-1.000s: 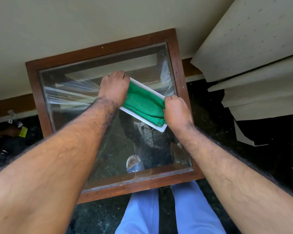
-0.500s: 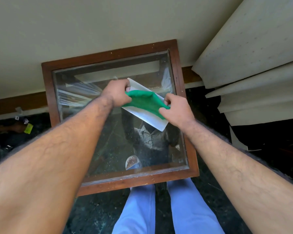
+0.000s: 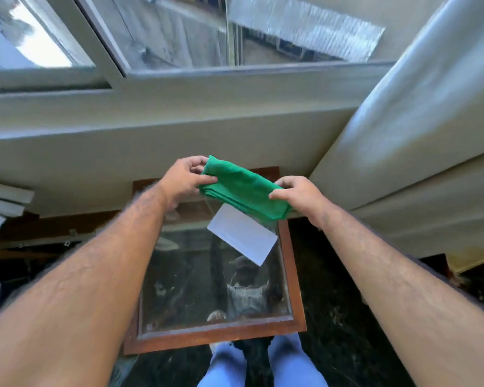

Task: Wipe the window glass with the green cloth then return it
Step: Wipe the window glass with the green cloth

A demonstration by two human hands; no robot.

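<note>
A folded green cloth (image 3: 243,188) hangs in the air between both hands, above a glass-topped wooden table (image 3: 296,291). My left hand (image 3: 185,180) pinches its far left end; my right hand (image 3: 296,198) grips its near right end. A white rectangular tray (image 3: 242,237) lies bare on the table glass just below the cloth. The window glass (image 3: 185,34) with its pale frame fills the top of the view, above a wide sill.
A pale curtain (image 3: 419,129) hangs at the right, down to the dark floor. My legs in blue trousers (image 3: 263,364) stand at the table's near edge. Clutter lies on the floor at the left.
Both hands have lifted the green cloth off the white tray, which stays on the table glass. The view has tilted up, so the window now shows.
</note>
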